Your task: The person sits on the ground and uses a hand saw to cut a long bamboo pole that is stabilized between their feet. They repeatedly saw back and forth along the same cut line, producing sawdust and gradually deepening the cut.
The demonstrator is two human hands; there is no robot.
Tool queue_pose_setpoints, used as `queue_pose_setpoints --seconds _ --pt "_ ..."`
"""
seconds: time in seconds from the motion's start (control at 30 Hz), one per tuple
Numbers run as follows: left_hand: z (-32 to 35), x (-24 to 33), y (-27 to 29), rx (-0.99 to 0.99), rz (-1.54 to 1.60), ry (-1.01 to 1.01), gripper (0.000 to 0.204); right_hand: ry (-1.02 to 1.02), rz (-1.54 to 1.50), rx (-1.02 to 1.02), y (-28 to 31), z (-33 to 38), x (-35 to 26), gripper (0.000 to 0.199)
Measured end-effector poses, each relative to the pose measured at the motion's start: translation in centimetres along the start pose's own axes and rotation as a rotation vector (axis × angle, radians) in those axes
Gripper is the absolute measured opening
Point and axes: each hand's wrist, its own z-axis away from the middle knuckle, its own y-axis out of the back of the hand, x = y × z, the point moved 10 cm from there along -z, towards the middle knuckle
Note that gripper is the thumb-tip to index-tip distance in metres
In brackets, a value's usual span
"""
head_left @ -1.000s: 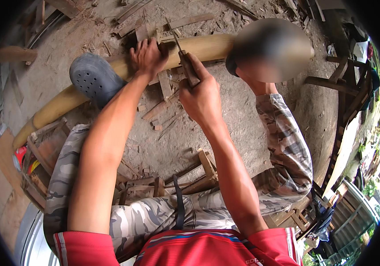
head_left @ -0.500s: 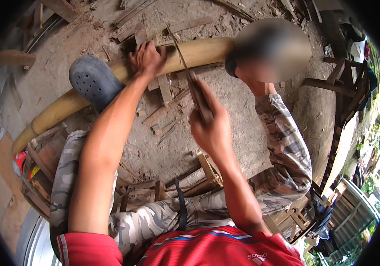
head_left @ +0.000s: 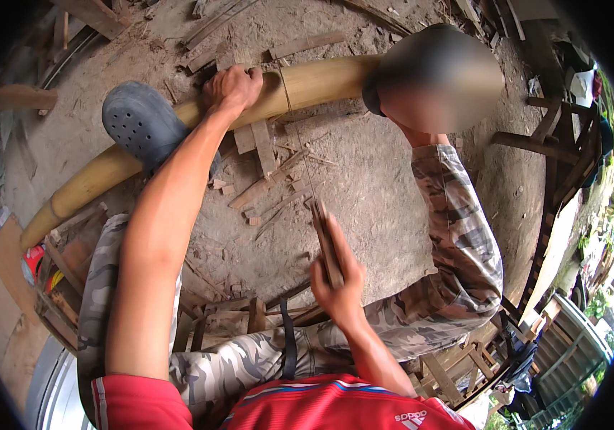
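Note:
A thick yellow-brown bamboo pole (head_left: 321,82) runs across the ground ahead of me, lower at the left. My left hand (head_left: 231,91) is closed over the pole near its middle. In my right hand (head_left: 339,287), closer to my body, is the wooden handle of a hand saw (head_left: 327,247). The saw's thin blade is seen nearly edge-on and crosses the pole just right of my left hand. A dark clog (head_left: 142,125) on my left foot rests over the pole. My other foot, blurred, is at the pole's right part.
Wood scraps (head_left: 267,147) and shavings litter the dirt floor. A wooden frame (head_left: 536,143) stands at the right, with a slatted green-grey panel (head_left: 572,344) below it. Broken wooden pieces lie beneath my camouflage-trousered legs (head_left: 457,236). A brown board (head_left: 13,272) is at the left.
My right hand has drawn the saw back toward my body, so more blade shows between handle and pole. My left hand stays on the pole.

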Motion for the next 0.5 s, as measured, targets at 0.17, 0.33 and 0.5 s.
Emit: queue_pose_setpoints --seconds 0.17,0.33,0.5 --pt "0.7 0.5 0.1 0.068 -0.008 -0.046 0.053 0.027 -0.005 0.123 -0.5 -4.8 1.8 0.068" --pt "0.3 0.5 0.1 0.076 0.007 -0.064 0.049 -0.043 -0.085 0.12 -3.0 -9.4 3.0 0.065" --pt "-0.8 -0.5 0.1 0.095 0.069 -0.042 0.046 0.019 -0.015 0.048 -0.1 -0.3 3.3 0.071"
